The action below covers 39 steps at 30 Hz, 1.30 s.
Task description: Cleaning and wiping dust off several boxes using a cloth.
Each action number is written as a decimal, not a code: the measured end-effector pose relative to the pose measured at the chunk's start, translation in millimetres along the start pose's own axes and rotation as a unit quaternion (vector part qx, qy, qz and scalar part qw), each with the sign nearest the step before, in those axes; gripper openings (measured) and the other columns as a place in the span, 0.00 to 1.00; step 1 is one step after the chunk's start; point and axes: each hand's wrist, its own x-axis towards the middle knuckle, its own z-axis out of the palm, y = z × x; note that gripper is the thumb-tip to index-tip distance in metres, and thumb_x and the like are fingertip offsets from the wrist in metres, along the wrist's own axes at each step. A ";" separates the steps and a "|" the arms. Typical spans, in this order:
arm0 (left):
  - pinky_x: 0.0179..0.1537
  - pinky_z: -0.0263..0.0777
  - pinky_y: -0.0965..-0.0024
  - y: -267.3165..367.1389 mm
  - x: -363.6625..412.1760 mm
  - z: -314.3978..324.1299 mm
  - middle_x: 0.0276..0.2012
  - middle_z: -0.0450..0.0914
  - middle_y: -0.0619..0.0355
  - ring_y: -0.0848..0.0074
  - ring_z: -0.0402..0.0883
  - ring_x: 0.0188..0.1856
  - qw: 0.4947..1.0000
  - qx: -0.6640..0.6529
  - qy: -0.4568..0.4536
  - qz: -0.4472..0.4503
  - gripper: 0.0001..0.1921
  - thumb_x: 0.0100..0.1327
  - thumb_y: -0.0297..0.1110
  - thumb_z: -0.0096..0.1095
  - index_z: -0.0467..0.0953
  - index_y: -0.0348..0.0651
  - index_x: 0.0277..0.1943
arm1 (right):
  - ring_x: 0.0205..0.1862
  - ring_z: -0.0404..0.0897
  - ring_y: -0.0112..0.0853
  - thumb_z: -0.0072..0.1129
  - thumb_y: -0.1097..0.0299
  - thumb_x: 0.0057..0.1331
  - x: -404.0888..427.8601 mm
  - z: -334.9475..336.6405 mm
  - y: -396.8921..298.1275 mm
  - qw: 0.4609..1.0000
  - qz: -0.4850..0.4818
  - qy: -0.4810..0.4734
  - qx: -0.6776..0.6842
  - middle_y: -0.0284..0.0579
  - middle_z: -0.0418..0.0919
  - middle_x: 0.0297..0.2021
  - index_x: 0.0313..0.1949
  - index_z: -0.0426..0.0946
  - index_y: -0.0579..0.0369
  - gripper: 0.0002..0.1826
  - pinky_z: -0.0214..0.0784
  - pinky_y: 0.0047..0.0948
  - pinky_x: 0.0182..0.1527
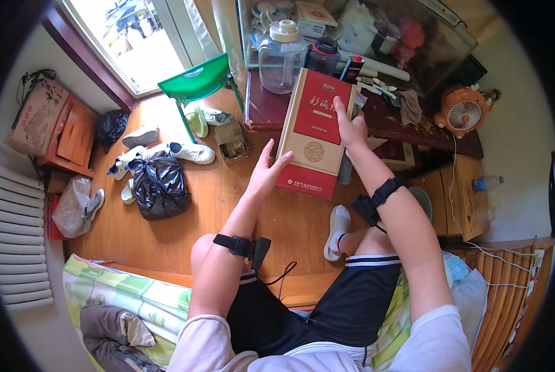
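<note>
A tall red and beige cardboard box (315, 135) bearing writing and a round emblem is held up in front of me, tilted a little to the right at its top. My left hand (267, 168) grips its lower left side, thumb on the front face and the other fingers partly hidden. Higher up, my right hand (351, 125) clasps the right edge with its thumb lying on the front. Behind the box stands a dark red table (265, 109) with a worn, chipped edge.
On the table are a clear plastic jug (281, 60), a dark bottle (323, 56), a lighter-fluid can (352, 69) and an orange fan (463, 114). A glass tank (444, 56) stands behind. A green chair (198, 81), shoes (193, 152) and a black plastic bag (161, 188) are on the left.
</note>
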 end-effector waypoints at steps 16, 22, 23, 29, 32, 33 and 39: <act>0.67 0.70 0.65 -29.7 3.7 9.0 0.70 0.72 0.48 0.71 0.76 0.66 0.987 -0.125 -0.090 0.039 0.43 0.73 0.50 0.64 0.51 0.45 0.82 | 0.42 0.85 0.51 0.66 0.65 0.67 -126.5 -45.2 -40.5 0.803 -0.522 -0.159 -0.240 0.51 0.74 0.52 0.62 0.75 0.39 0.24 0.81 0.47 0.40; 0.66 0.71 0.66 -21.2 -6.3 12.5 0.71 0.71 0.48 0.70 0.74 0.68 0.987 -0.126 -0.102 0.022 0.45 0.73 0.51 0.65 0.48 0.44 0.83 | 0.43 0.85 0.52 0.67 0.66 0.64 -87.1 -25.8 -52.7 0.814 -0.495 -0.102 -0.286 0.50 0.73 0.52 0.63 0.75 0.34 0.27 0.83 0.48 0.41; 0.65 0.71 0.65 -23.0 -6.6 11.8 0.71 0.71 0.48 0.70 0.74 0.68 0.989 -0.113 -0.095 0.021 0.46 0.73 0.52 0.65 0.47 0.44 0.83 | 0.43 0.85 0.52 0.67 0.66 0.64 -74.0 -19.9 -58.4 0.823 -0.472 -0.069 -0.308 0.50 0.74 0.52 0.63 0.75 0.33 0.27 0.83 0.47 0.41; 0.65 0.71 0.62 -4.5 -14.9 14.6 0.73 0.67 0.46 0.66 0.72 0.70 0.993 -0.066 -0.096 0.012 0.49 0.72 0.57 0.64 0.45 0.43 0.83 | 0.36 0.84 0.55 0.67 0.60 0.66 -1.5 9.5 -76.9 0.847 -0.434 0.068 -0.298 0.52 0.75 0.47 0.60 0.76 0.35 0.23 0.80 0.51 0.38; 0.65 0.70 0.62 -5.9 -10.6 15.6 0.73 0.67 0.45 0.66 0.72 0.70 0.993 -0.062 -0.099 -0.004 0.49 0.72 0.57 0.64 0.44 0.43 0.83 | 0.35 0.84 0.56 0.66 0.57 0.66 20.5 16.2 -81.8 0.853 -0.432 0.077 -0.283 0.53 0.75 0.46 0.61 0.76 0.35 0.23 0.80 0.51 0.38; 0.65 0.70 0.63 -7.0 -9.5 17.0 0.73 0.68 0.45 0.67 0.73 0.70 0.994 -0.061 -0.092 -0.016 0.49 0.72 0.56 0.64 0.45 0.43 0.83 | 0.35 0.84 0.56 0.66 0.57 0.66 22.5 17.5 -83.9 0.853 -0.431 0.078 -0.286 0.53 0.75 0.46 0.61 0.76 0.35 0.23 0.80 0.51 0.38; 0.66 0.68 0.68 -26.0 -8.3 10.4 0.68 0.73 0.44 0.70 0.76 0.66 0.996 0.010 -0.071 0.050 0.48 0.73 0.54 0.63 0.45 0.41 0.83 | 0.37 0.85 0.54 0.67 0.61 0.66 -32.1 27.8 -87.1 0.824 -0.466 -0.036 -0.319 0.50 0.74 0.49 0.63 0.72 0.36 0.27 0.81 0.51 0.37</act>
